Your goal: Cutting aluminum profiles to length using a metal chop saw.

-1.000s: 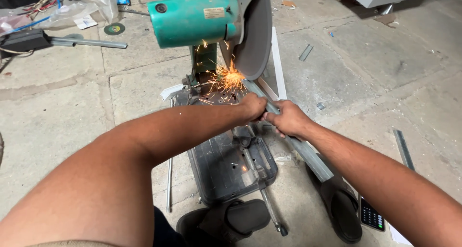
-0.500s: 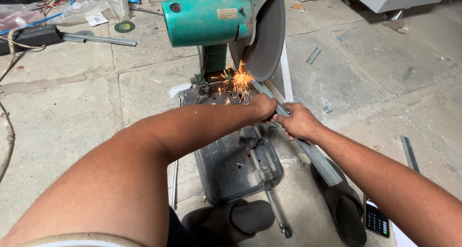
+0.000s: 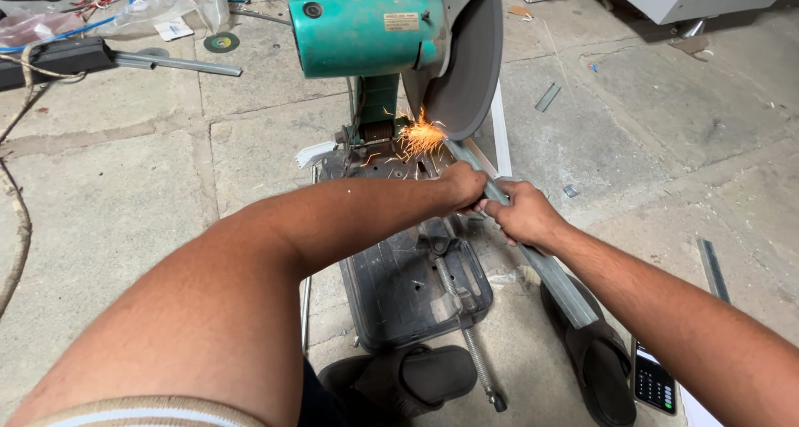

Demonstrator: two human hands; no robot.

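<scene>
One chop saw (image 3: 391, 36): teal motor housing, grey abrasive disc (image 3: 466, 61), dark steel base plate (image 3: 412, 285) on the concrete floor (image 3: 125, 202). One long grey metal bar (image 3: 533, 252), flat-sided profile, running diagonally from the disc down toward the lower right. Two hands, both on it.

Left hand (image 3: 463, 186) is clamped around the bar just behind the disc. Right hand (image 3: 526, 215) is wrapped closed around the same bar, just beside the left, nearly touching. The bar's far end meets the disc edge — one burst of orange sparks (image 3: 420, 136) there.

Other counts: two dark sandals — one (image 3: 416, 377) at the foot of the base, one (image 3: 599, 352) under the bar's near end. One calculator (image 3: 653, 384) at the lower right. One loose metal strip (image 3: 714, 269) at right, one short offcut (image 3: 547, 96) beyond the saw, one spare cutting disc (image 3: 221, 42) flat on the floor at upper left, one steel tube (image 3: 179, 63) lying beside it.

Versus half a second ago: same grip, same hand order; sparks still at the disc's lower edge and the fan looks about the same size. The view has shifted slightly, nothing on the floor moved.

Textures: rough stained concrete slabs with joints, scuffed dusty base plate, matte galvanised-looking bar.
</scene>
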